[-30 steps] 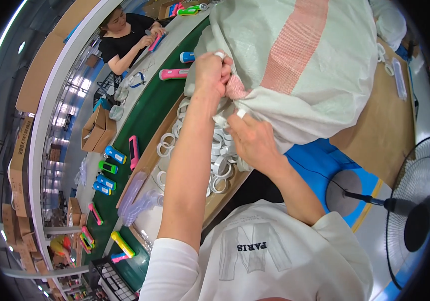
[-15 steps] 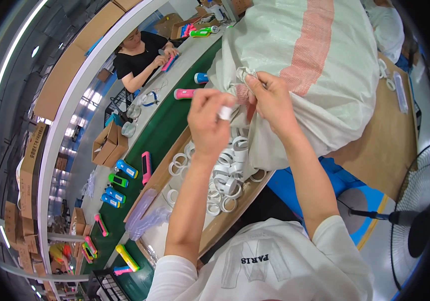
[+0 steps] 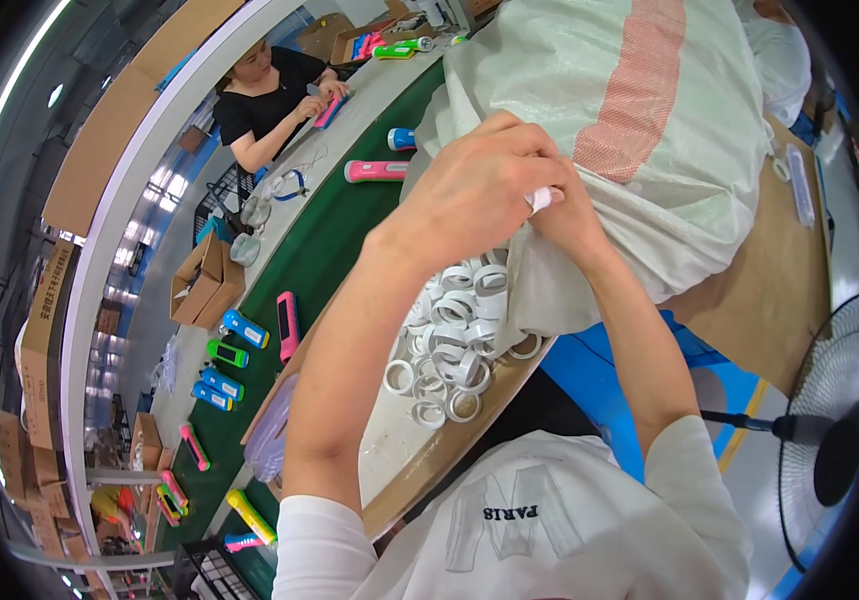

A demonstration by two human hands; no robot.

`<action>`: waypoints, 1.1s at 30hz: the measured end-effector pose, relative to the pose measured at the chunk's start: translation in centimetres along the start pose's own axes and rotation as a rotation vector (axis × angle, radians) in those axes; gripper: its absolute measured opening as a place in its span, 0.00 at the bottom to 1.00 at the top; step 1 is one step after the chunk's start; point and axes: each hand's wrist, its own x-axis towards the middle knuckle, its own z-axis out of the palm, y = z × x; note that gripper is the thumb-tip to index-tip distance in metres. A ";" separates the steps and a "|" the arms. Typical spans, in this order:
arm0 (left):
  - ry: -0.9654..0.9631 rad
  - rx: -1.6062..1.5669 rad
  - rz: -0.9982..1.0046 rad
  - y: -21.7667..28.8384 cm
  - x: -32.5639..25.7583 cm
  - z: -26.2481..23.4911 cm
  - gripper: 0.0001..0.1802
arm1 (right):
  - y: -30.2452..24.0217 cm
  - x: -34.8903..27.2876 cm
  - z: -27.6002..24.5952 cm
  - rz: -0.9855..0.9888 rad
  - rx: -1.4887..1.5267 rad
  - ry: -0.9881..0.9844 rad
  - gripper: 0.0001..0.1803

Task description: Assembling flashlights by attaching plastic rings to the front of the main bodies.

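A large pale woven sack [image 3: 539,80] with a faded red stripe fills the upper right, its gathered mouth hidden behind my hands. My right hand [image 3: 571,215] is closed at that gathered mouth. Over it lies my left hand [image 3: 474,185], its fingers curled and touching the right hand's fingers; what they grip is out of sight. A small white band [image 3: 541,200] shows at the left hand's fingertips, and I cannot tell whether it is worn or held. Below the hands, many loose white plastic rings [image 3: 454,335] lie in a shallow cardboard tray [image 3: 419,470].
A green conveyor belt [image 3: 319,235] carries pink, blue, green and yellow handheld devices. Clear plastic pieces [image 3: 271,440] lie beside the tray. Across the belt a person [image 3: 274,95] handles a pink-and-blue device. A caged fan [image 3: 824,430] stands at right, near a brown board [image 3: 749,310].
My left hand has moved right and up from beside the sack's mouth, and now covers it and part of my right hand. The right hand has shifted slightly down.
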 end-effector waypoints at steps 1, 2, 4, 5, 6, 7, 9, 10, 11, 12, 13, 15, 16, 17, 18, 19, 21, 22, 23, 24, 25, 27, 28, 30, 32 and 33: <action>-0.003 0.002 0.001 -0.1 -0.2 0.0 0.13 | -1.1 -0.4 0.1 0.162 0.123 0.018 0.11; 0.133 -0.063 -0.043 -0.4 -0.2 -0.1 0.14 | -2.4 -0.5 0.0 0.323 0.247 0.036 0.19; 0.178 -0.182 -0.211 -1.8 -1.5 0.1 0.18 | -2.4 0.1 -1.0 0.241 0.182 -0.185 0.31; 0.178 -0.179 -0.212 -2.7 -2.2 0.2 0.18 | -2.8 -0.1 -0.7 0.234 0.206 -0.181 0.32; 0.118 -0.162 -0.246 -3.6 -2.9 0.3 0.18 | -3.0 -0.3 -0.6 0.227 0.230 -0.177 0.33; 0.056 -0.147 -0.275 -3.7 -2.9 0.3 0.18 | -3.0 -0.5 -0.6 0.249 0.210 -0.191 0.33; 0.131 -0.044 -0.241 -3.6 -2.7 0.8 0.16 | -2.8 -0.2 -1.2 0.331 0.179 -0.207 0.33; 0.116 0.071 -0.207 -3.4 -2.3 0.7 0.15 | -2.7 -0.1 -1.6 0.416 0.143 -0.223 0.33; 0.102 0.187 -0.173 -3.2 -2.0 0.6 0.13 | -2.7 -0.4 -1.7 0.420 0.141 -0.219 0.33; 0.101 0.182 -0.173 -3.0 -1.7 0.5 0.13 | -2.7 -0.8 -1.7 0.436 0.171 -0.217 0.33; 0.015 0.248 -0.172 -2.7 -1.3 0.0 0.12 | -2.7 -1.0 -1.6 0.449 0.207 -0.214 0.32; -0.077 0.315 -0.174 -2.0 -0.8 -1.0 0.11 | -3.0 -1.0 -1.7 0.472 0.324 -0.233 0.31; -0.082 0.347 -0.146 -1.3 -0.4 -1.5 0.08 | -3.3 -1.1 -2.0 0.497 0.434 -0.255 0.30; -0.090 0.376 -0.114 -0.7 0.0 -1.9 0.05 | -2.9 -1.4 -2.3 0.509 0.548 -0.265 0.25; -0.082 0.414 -0.133 0.8 -0.5 -2.0 0.05 | -3.1 -1.7 -2.2 0.516 0.552 -0.262 0.25; 0.005 0.378 -0.173 1.6 -1.6 -1.5 0.06 | -3.6 -2.0 -2.2 0.466 0.636 -0.273 0.21; 0.230 0.250 -0.279 3.4 -3.9 0.6 0.11 | -3.6 -2.0 -2.6 0.415 0.712 -0.270 0.17; 0.316 0.128 -0.332 3.7 -5.5 1.9 0.13 | -3.3 -1.9 -2.7 0.407 0.660 -0.352 0.15; 0.405 0.004 -0.394 3.7 -6.8 3.1 0.15 | -3.3 -1.7 -2.7 0.405 0.607 -0.440 0.13; 0.391 -0.131 -0.466 3.3 -8.0 3.8 0.19 | -3.9 -1.2 -3.1 0.458 0.563 -0.426 0.13; 0.370 -0.088 -0.425 3.0 -7.9 3.4 0.22 | -4.4 -0.7 -3.8 0.460 0.506 -0.444 0.12; 0.366 -0.024 -0.335 1.6 -7.1 2.6 0.29 | -5.0 -0.1 -4.4 0.473 0.396 -0.476 0.08; 0.377 -0.031 -0.329 0.4 -6.5 2.7 0.29 | -5.3 0.2 -4.4 0.472 0.382 -0.474 0.08; 0.201 -0.122 -0.227 -1.9 -6.0 2.6 0.31 | -6.0 0.4 -3.7 0.479 0.255 -0.537 0.04; 0.143 -0.255 -0.211 -3.1 -5.0 2.3 0.27 | -6.5 0.6 -3.7 0.475 0.190 -0.501 0.03; 0.078 -0.337 -0.295 -3.6 -4.8 2.0 0.25 | -6.7 0.6 -3.7 0.471 0.144 -0.466 0.02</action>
